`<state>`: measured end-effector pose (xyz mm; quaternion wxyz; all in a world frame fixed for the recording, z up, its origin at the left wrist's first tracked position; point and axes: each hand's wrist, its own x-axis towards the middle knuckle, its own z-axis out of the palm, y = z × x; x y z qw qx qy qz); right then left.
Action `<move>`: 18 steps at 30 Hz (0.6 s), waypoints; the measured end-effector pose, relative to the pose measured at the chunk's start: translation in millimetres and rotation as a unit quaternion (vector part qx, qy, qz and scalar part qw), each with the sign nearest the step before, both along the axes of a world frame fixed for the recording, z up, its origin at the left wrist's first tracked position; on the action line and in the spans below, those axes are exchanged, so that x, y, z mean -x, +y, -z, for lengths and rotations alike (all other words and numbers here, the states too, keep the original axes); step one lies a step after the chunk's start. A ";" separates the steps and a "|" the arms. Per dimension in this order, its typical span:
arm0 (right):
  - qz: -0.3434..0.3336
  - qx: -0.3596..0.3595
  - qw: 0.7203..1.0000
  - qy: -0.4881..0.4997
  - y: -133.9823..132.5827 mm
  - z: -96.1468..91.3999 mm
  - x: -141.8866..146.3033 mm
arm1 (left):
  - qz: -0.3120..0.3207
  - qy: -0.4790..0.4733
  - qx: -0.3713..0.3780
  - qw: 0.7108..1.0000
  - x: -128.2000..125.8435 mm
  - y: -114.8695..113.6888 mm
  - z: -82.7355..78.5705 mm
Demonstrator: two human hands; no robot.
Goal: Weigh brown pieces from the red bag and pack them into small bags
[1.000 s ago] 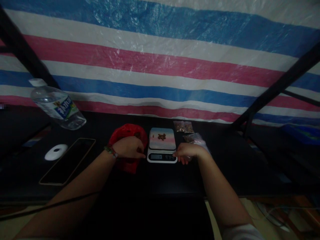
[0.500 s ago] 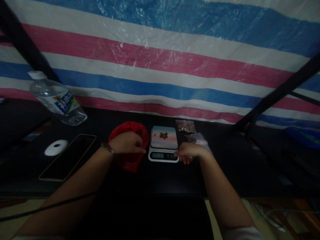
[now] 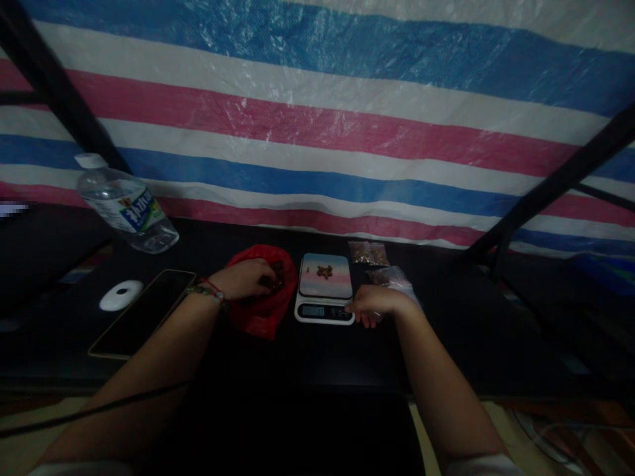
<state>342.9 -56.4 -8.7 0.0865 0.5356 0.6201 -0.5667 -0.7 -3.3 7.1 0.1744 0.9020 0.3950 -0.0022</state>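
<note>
My left hand (image 3: 248, 277) reaches into a red plastic bag (image 3: 260, 320), its fingers curled among dark brown pieces (image 3: 278, 272). Exactly what those fingers grip is hidden. To the right sits a white digital scale (image 3: 325, 314) with a lit display, and a small heap of brown pieces (image 3: 325, 272) lies on its plate. At the scale's front right corner, my right hand (image 3: 374, 303) has its fingers closed, the tips touching the edge by the buttons. Behind that hand lies a clear zip bag (image 3: 397, 277), partly covered, with something brown inside.
Small filled zip bags (image 3: 368, 253) lie behind the scale on the black table (image 3: 461, 317). At left are a phone (image 3: 143, 314), a white oval object (image 3: 120, 295) and a tilted clear bottle (image 3: 133, 208). Striped sheeting (image 3: 307, 145) hangs at the back, between dark metal bars (image 3: 550, 182).
My left hand has gone deeper into the red bag, its fingers now among the brown pieces. My right hand stays at the scale's corner. The view has shifted slightly.
</note>
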 end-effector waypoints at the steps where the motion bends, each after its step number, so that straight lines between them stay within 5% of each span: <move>1: 0.001 0.001 1.000 0.001 -0.1 -0.2 0.0 | -0.002 0.005 0.003 1.000 -0.3 0.4 -1.4; 8: 0.005 0.003 1.000 -0.002 0.6 -0.3 -0.3 | -0.052 0.046 0.019 0.997 -6.0 -0.2 -12.0; 18: 0.004 0.012 1.000 0.003 1.1 -1.5 -1.0 | -0.045 0.032 0.065 0.996 -16.7 -4.3 -17.7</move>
